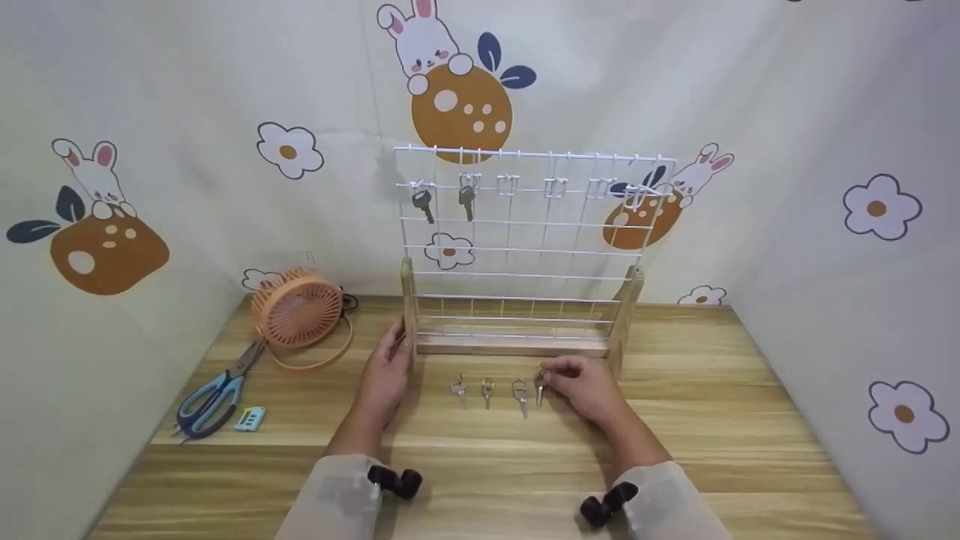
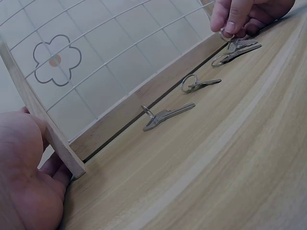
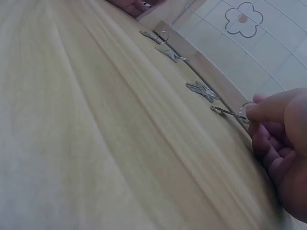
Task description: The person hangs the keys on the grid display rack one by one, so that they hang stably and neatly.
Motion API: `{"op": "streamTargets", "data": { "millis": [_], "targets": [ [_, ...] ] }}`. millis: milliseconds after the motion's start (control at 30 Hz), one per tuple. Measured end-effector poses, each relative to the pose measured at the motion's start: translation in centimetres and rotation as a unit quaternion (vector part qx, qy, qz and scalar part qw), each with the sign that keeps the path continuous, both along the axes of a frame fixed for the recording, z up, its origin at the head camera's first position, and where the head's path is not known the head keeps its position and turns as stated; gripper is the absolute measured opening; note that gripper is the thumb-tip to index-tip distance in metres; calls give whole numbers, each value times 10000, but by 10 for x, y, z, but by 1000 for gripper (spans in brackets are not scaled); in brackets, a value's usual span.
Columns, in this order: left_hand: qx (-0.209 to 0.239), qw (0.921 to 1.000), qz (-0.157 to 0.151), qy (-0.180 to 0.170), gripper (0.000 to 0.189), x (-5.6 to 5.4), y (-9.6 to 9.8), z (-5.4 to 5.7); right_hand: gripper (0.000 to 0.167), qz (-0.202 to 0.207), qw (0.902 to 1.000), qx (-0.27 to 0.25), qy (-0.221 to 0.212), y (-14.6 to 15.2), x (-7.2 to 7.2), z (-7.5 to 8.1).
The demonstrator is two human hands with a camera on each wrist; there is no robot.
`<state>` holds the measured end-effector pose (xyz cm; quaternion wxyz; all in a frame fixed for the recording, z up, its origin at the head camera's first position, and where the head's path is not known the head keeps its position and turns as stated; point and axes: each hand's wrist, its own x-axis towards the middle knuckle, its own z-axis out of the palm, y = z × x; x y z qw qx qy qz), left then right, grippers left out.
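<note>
A white wire grid rack (image 1: pixel 517 247) with wooden legs stands on the table, two keys with rings hanging from its upper hooks. My left hand (image 1: pixel 386 375) holds the rack's left wooden leg (image 2: pixel 62 143) near its base, fingers partly hidden behind it. At the right, my right hand (image 1: pixel 589 386) pinches the ring of a key (image 1: pixel 540 391) between thumb and fingers; the key points down at the tabletop. Left of it lie three more ringed keys in a row: one key (image 1: pixel 521 396) close by, a middle key (image 1: pixel 487 391) and a leftmost key (image 2: pixel 168 115).
An orange fan (image 1: pixel 304 311) stands at the back left. Scissors with blue handles (image 1: pixel 210 405) lie before it, beside a small light-blue object (image 1: pixel 250 418). More white hooks (image 1: pixel 555 186) hang along the rack's upper part. A patterned curtain (image 1: pixel 337 225) surrounds the table (image 1: pixel 480 480).
</note>
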<state>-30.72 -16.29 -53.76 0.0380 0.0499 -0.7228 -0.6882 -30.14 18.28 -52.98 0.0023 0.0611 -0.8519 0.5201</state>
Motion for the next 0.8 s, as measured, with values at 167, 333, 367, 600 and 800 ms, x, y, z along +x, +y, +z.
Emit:
{"op": "streamTargets", "data": {
  "millis": [167, 333, 367, 600, 800],
  "targets": [
    [95, 9999, -45, 33, 55, 1, -1, 0, 17, -7, 9971, -740, -161, -3, 1, 6],
    [141, 9999, -56, 22, 54, 1, -1, -2, 18, -175, 9948, -985, 203, -9, 5, 19],
    [143, 9999, -58, 6, 54, 1, -1, -2, 17, -205, 9937, -1066, 296, -11, 5, 23],
    [51, 10000, -40, 5, 55, 0, 0, 0, 18, -254, 9722, -2263, 539, -28, 15, 65],
    [65, 10000, -40, -50, 54, 0, 0, 1, 20, -226, 9494, -3053, 701, -45, 17, 115]
  ]
}}
